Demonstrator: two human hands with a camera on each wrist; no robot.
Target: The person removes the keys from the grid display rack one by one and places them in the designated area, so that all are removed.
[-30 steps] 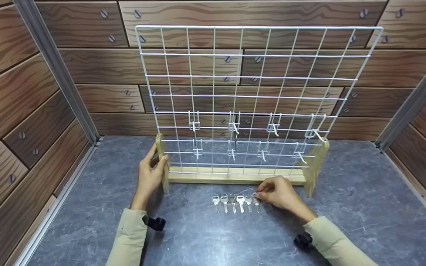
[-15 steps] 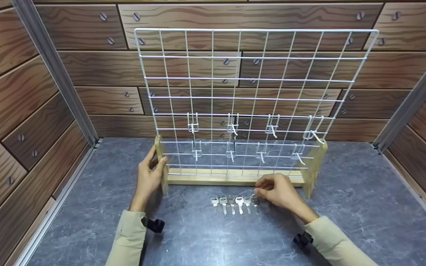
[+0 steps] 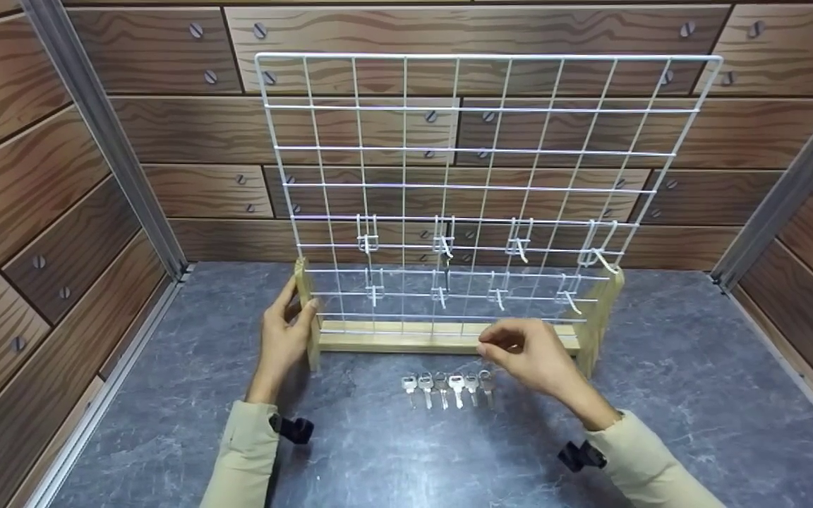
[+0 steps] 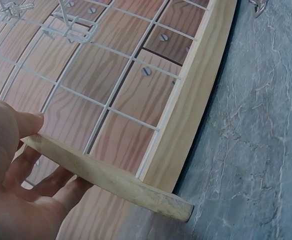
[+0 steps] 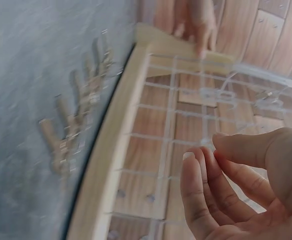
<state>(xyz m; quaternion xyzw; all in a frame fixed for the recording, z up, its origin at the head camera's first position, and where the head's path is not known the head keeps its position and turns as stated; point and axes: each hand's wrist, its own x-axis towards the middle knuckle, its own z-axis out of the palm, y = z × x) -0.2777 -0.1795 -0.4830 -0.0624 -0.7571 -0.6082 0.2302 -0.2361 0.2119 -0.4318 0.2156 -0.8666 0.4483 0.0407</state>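
Assessor: State of both hands?

Inspector: Left hand (image 3: 285,335): gripping the wooden end piece (image 4: 108,175), thumb on one side, fingers on the other. Right hand (image 3: 535,353): fingers loosely bent toward the thumb, nothing seen between them.

Assessor: And the keys (image 3: 456,384)?

Inspector: Six, lying in a close row on the counter (image 3: 406,451), in front of the base rail (image 3: 399,346), just beside the right hand and apart from it.

Assessor: Hazards?

Inspector: Principal one, in my judgement: the narrow spacing. A fingertip reaching for one key could push its neighbour askew. Thin, flat metal may also slip from a shallow pinch.

Assessor: The stand?

Inspector: Any sideways pull by the left hand could rock the wire grid (image 3: 404,186). Its hooks (image 3: 518,247) project forward; knuckles raised carelessly might catch one.
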